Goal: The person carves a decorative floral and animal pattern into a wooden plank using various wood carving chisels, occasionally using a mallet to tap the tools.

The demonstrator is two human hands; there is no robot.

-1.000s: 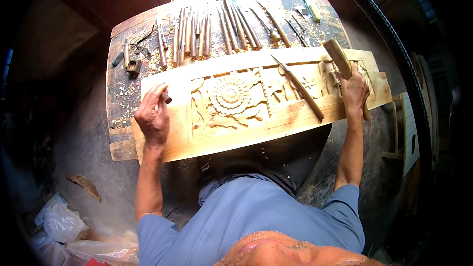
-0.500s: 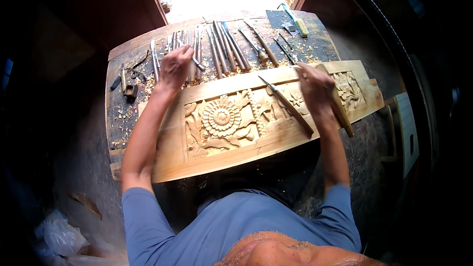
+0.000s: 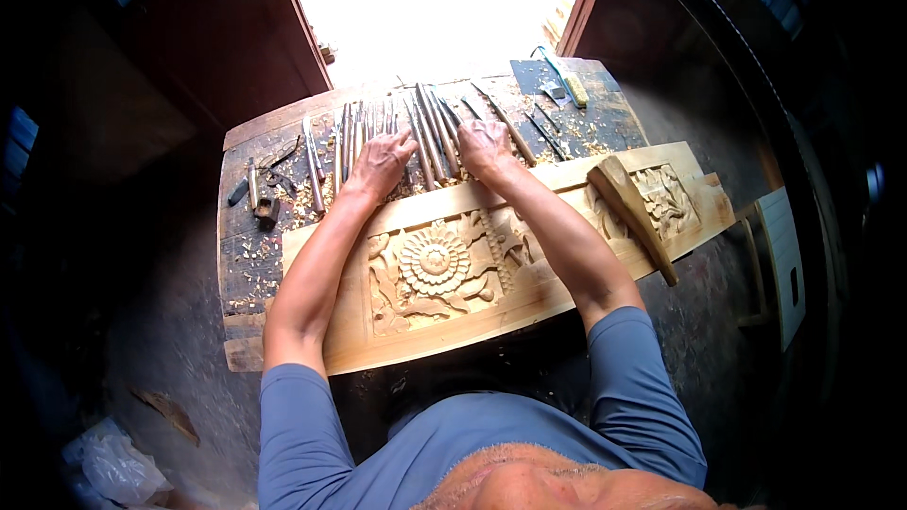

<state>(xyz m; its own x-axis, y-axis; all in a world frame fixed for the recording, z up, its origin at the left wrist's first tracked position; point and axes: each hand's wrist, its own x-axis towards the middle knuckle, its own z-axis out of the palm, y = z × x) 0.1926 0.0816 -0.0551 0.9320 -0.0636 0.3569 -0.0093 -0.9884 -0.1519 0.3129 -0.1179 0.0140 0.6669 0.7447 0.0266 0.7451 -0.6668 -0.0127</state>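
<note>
My left hand (image 3: 383, 156) reaches into the row of wooden-handled chisels (image 3: 315, 165) on the worn bench, fingers curled over the handles; what it grips is hidden. My right hand (image 3: 484, 146) is also among the chisels, a little to the right, closed over something I cannot make out. Both forearms cross the pale carved wooden board (image 3: 350, 349), which shows a rosette (image 3: 435, 260) and leafy relief. A wooden mallet (image 3: 628, 212) lies across the board's right part, out of either hand.
The bench (image 3: 241, 274) holds small metal tools (image 3: 266, 210) at left, shavings and a yellow-bristled brush (image 3: 573, 87) at back right. An open doorway (image 3: 439, 0) lies beyond. A white slatted panel (image 3: 786, 264) stands at right, plastic bags (image 3: 113, 463) at lower left.
Both my hands have moved forward into the chisel row, the right one also leftward. The mallet that was in my right hand now lies released on the board. The view has shifted.
</note>
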